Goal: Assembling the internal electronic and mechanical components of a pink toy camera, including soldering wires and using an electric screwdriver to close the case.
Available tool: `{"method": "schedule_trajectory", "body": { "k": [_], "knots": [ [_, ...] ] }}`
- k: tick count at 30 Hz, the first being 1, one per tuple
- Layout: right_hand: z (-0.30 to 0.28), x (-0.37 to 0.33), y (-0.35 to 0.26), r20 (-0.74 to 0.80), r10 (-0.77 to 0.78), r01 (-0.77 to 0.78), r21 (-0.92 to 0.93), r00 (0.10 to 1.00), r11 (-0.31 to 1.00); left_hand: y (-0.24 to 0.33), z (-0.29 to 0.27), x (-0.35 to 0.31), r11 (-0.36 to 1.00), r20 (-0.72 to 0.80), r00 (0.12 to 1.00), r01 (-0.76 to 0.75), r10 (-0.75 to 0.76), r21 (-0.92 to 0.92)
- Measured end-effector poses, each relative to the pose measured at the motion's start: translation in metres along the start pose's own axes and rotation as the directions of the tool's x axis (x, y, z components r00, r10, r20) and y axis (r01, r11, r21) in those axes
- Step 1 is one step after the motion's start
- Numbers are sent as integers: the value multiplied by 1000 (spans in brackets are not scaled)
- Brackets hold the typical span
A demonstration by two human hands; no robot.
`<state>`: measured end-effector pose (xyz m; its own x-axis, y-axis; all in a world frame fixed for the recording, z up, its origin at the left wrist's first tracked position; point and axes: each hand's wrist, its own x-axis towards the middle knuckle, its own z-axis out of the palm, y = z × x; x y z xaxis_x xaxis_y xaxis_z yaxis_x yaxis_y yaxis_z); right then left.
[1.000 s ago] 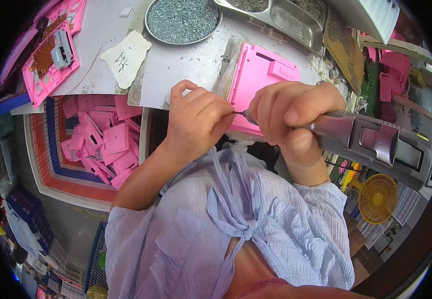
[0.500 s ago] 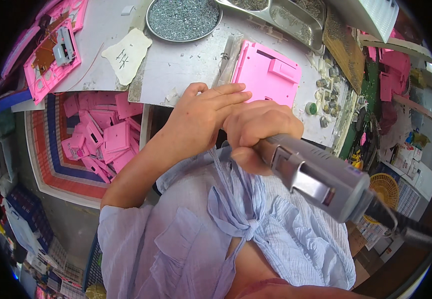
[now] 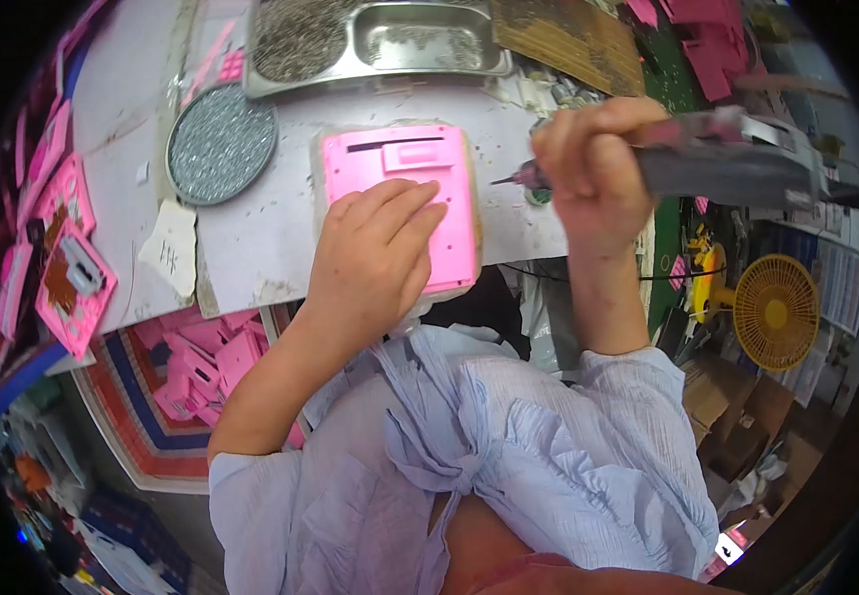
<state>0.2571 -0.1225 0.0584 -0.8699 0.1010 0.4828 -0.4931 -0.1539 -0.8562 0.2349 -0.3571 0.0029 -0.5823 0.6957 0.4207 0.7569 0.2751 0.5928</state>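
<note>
Hands-wise, got the left hand (image 3: 375, 248) loosely spread on the pink casing (image 3: 457, 230), slightly longer front-to-back on the worktop (image 3: 524, 230), and right hand (image 3: 598, 169) wrapped round a powered screwdriver (image 3: 722, 171), aimed left toward it.

At the centre, one pink rectangular plastic housing (image 3: 459, 223); at two o'clock, one grey elongated powered screwdriver (image 3: 722, 171); at three, one round yellow fan (image 3: 775, 309); at twelve, one silver compartmented metal tray (image 3: 497, 61); at ten, one round metal dish (image 3: 209, 202); at eight, pink plastic pieces (image 3: 221, 362), too piled to count.
</note>
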Motion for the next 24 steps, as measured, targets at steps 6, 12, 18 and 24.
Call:
{"method": "schedule_trajectory", "body": {
  "k": [6,12,18,24],
  "knots": [
    [-2,-16,31,-137,41,-38,22,990,999,-4,20,5,992,52,998,26,-33,120],
    [0,-18,42,-14,21,-22,-85,1000,996,-2,16,4,990,78,995,48,-59,134],
    [8,-44,0,31,109,-109,-1,994,994,-5,24,4,990,13,999,35,-37,133],
    [5,-46,3,86,128,-129,7,988,992,-10,14,11,946,0,961,272,-276,-176]
  ]
}}
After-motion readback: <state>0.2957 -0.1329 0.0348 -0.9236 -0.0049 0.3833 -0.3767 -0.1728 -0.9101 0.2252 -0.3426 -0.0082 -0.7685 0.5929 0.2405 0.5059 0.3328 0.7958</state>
